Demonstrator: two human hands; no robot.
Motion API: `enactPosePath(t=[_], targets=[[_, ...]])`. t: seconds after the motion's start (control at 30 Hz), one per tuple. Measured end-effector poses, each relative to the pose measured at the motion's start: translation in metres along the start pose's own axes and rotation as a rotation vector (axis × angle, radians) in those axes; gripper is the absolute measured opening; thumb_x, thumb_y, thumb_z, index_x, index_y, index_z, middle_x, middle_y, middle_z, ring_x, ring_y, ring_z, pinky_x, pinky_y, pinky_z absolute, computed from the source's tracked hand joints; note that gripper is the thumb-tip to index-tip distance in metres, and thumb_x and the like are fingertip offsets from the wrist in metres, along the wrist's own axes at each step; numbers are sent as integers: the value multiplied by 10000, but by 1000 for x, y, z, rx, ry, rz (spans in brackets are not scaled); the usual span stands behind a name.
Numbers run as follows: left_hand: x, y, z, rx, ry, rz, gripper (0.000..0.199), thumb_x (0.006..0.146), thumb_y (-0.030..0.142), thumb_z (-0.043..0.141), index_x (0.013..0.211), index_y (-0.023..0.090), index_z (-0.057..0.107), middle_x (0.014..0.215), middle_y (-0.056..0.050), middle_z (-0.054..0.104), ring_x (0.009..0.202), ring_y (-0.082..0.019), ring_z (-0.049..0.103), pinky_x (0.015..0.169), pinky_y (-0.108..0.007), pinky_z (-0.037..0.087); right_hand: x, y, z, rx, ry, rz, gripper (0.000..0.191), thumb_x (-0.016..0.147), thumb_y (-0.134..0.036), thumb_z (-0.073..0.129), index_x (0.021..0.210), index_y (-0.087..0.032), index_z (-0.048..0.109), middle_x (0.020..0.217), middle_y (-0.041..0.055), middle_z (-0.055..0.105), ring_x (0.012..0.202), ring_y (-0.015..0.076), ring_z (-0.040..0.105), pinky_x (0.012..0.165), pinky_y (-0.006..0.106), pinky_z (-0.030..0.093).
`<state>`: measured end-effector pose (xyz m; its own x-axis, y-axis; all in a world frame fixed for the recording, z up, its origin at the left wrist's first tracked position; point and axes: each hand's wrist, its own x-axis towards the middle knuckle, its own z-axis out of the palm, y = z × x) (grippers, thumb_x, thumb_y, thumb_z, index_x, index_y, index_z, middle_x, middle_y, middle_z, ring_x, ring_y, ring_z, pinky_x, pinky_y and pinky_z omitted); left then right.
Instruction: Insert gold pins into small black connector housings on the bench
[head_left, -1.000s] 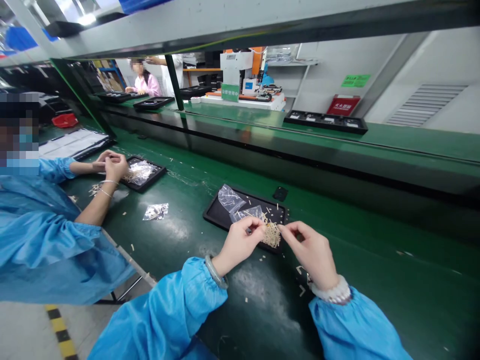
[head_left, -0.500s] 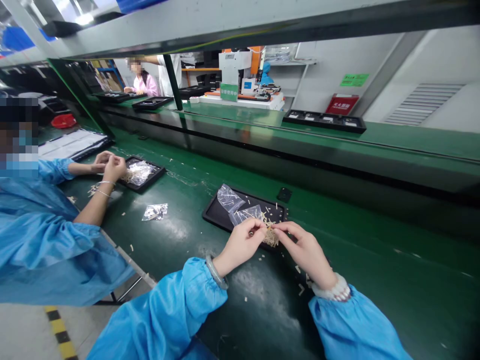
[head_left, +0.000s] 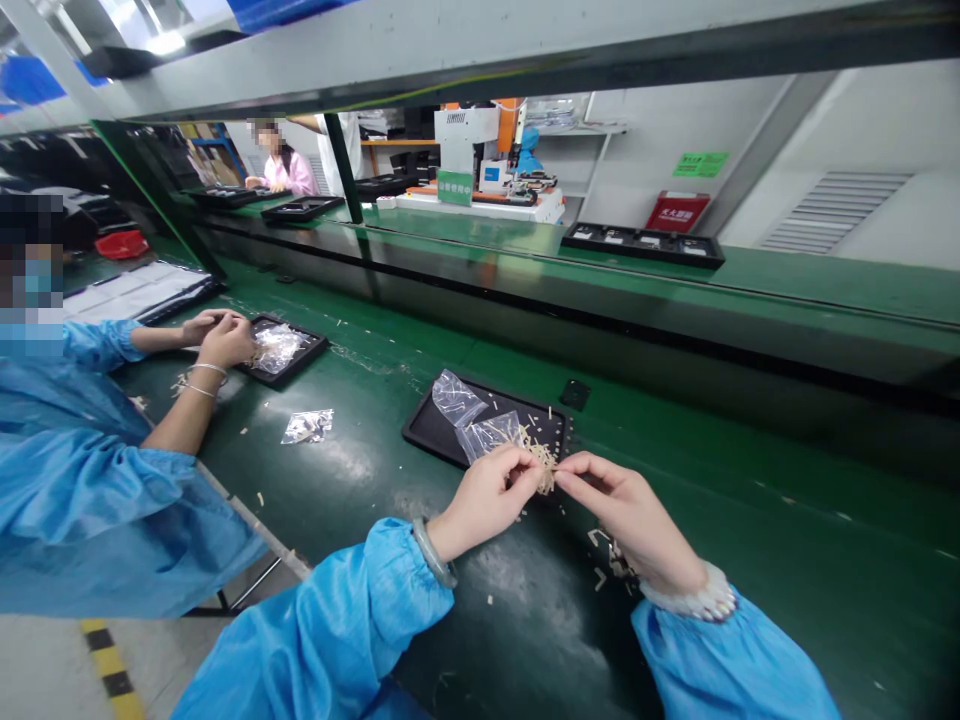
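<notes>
My left hand [head_left: 495,495] is closed in a pinch over the near right corner of a black tray [head_left: 429,425]. Close against its fingertips, my right hand [head_left: 619,500] pinches too. A small beige piece seems to be held between them, mostly hidden by the fingers. Just behind the fingertips, a pile of small beige strips [head_left: 538,448] lies in the tray. Two clear plastic bags, a farther bag [head_left: 456,398] and a nearer bag [head_left: 487,434], rest there with strips inside. More loose pieces [head_left: 616,560] are scattered on the green table under my right wrist.
A small black plate [head_left: 575,394] lies beyond the tray. To the left, a co-worker's hands [head_left: 225,338] work above another black tray [head_left: 289,372]. A clear packet [head_left: 308,426] lies between us. Along the back runs a raised green ledge bearing a compartmented tray [head_left: 643,246].
My right hand has shifted slightly right and down, and my left hand slightly right. Their fingertips stay close together. The view has tilted a little.
</notes>
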<state>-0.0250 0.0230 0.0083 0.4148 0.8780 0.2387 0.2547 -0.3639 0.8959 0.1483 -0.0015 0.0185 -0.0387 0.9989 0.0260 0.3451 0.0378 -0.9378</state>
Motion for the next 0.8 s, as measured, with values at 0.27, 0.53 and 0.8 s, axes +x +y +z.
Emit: enactPosePath(t=[0.27, 0.53, 0.8], targets=[[-1, -4, 2, -2, 32, 4, 157, 859, 241, 458, 906, 175, 592, 831, -15, 557, 688, -109, 495, 629, -216, 400, -12, 48, -22, -617, 222, -384, 168, 854, -325, 505, 858, -206, 625, 861, 66, 604, 836, 206, 561, 750, 354, 455], [-1, -3, 1, -9, 13, -14, 144, 854, 230, 465, 897, 164, 585, 827, -10, 537, 663, -98, 472, 611, -209, 389, -10, 53, -6, -854, 148, -501, 199, 890, -269, 462, 894, -176, 638, 865, 78, 615, 833, 204, 543, 722, 332, 442], [-1, -3, 2, -13, 21, -20, 140, 850, 239, 472, 882, 169, 590, 830, -11, 542, 647, -97, 460, 586, -206, 381, -10, 57, -9, -989, 65, -539, 249, 914, -271, 418, 912, -190, 654, 872, 73, 629, 807, 190, 539, 684, 311, 407]])
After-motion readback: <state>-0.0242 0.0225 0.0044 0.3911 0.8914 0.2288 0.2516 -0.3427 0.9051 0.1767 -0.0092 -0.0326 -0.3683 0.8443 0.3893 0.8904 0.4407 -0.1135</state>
